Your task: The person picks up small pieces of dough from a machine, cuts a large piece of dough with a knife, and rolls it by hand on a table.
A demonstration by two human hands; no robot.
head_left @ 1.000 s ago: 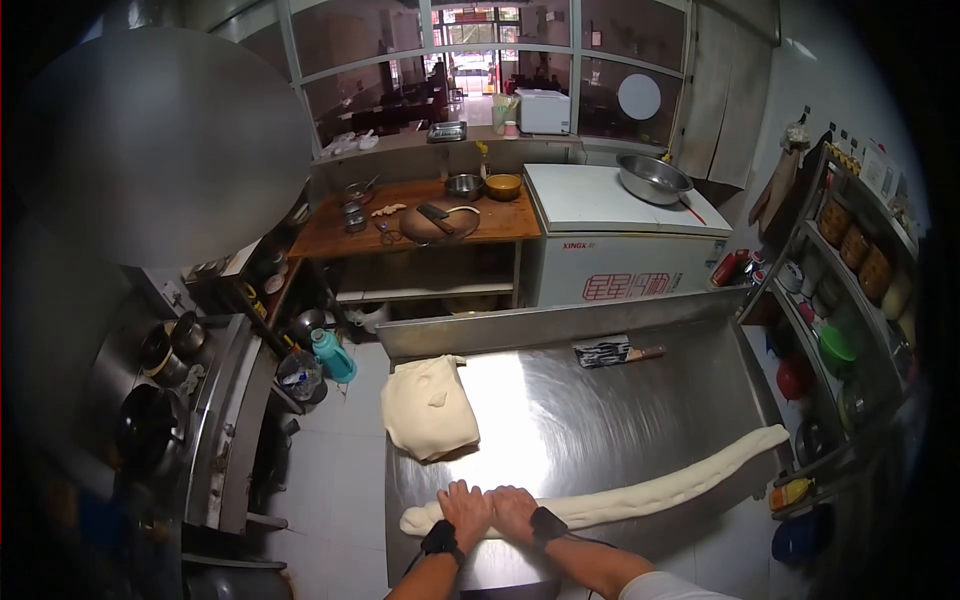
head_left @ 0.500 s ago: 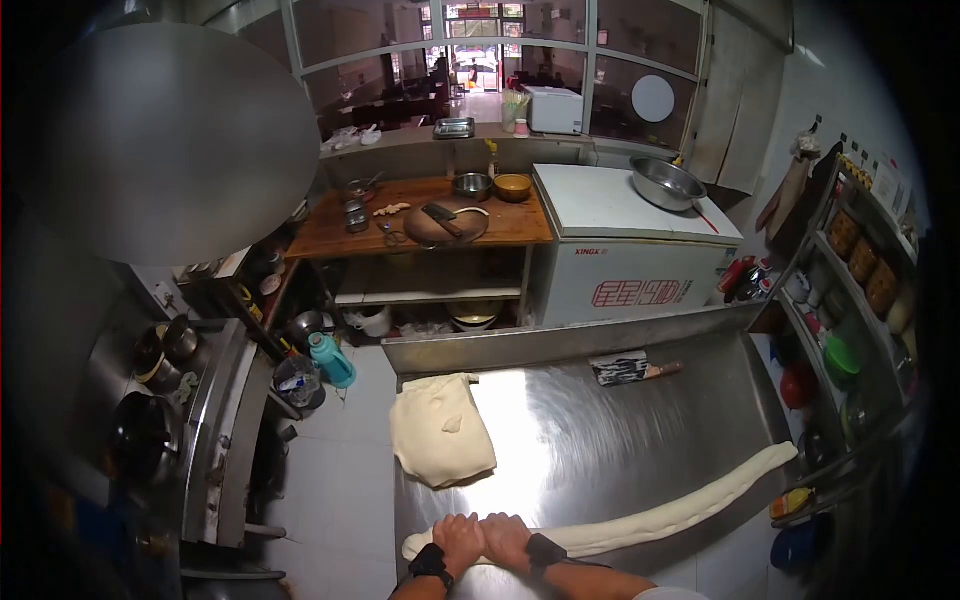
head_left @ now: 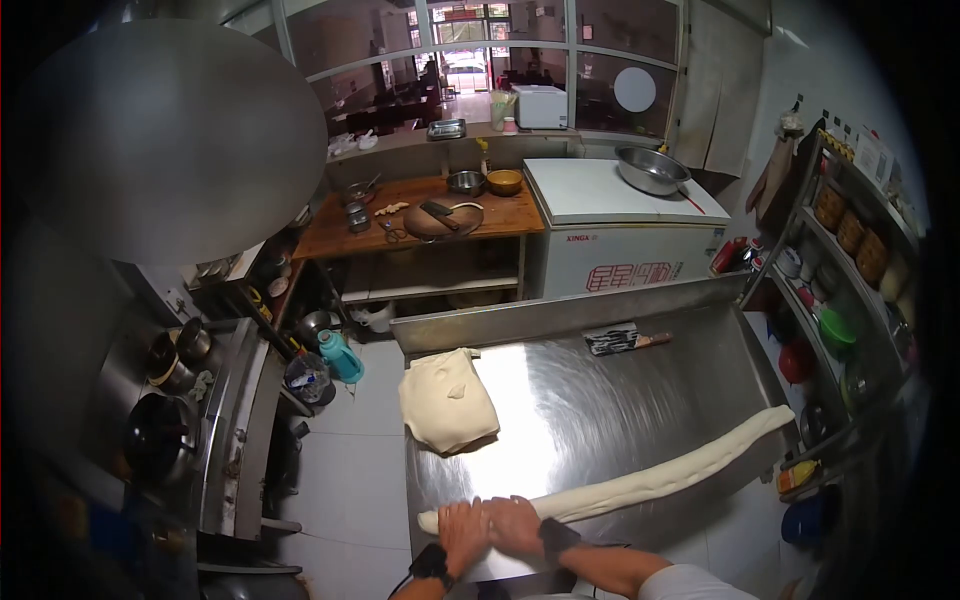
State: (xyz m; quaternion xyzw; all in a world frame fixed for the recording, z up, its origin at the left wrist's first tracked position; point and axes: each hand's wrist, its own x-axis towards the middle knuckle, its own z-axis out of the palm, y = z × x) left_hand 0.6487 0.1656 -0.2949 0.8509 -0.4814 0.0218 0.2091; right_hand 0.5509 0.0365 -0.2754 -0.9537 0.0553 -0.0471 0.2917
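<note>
A long pale dough rope point(head_left: 665, 480) lies slantwise along the near side of the steel work table point(head_left: 640, 400), its far end up at the right. Close to its left end, my left hand point(head_left: 464, 535) bears down on the dough with the fingers curled over it. Right beside it, touching, my right hand point(head_left: 514, 525) is closed over the same rope. The dough under both palms is hidden. Further back on the left of the table rests a thick folded slab of dough point(head_left: 448, 405), apart from both hands.
Near the table's raised back edge lies a broad-bladed tool with a wooden handle point(head_left: 655, 340). A wooden counter point(head_left: 340, 225) and white chest freezer point(head_left: 630, 245) stand behind. Shelves point(head_left: 800, 285) line the right; a stove point(head_left: 215, 430) and teal thermos point(head_left: 341, 357) are left.
The view has tilted, so the table sits higher in the picture. My hands have shifted slightly toward me while staying on the left part of the dough rope.
</note>
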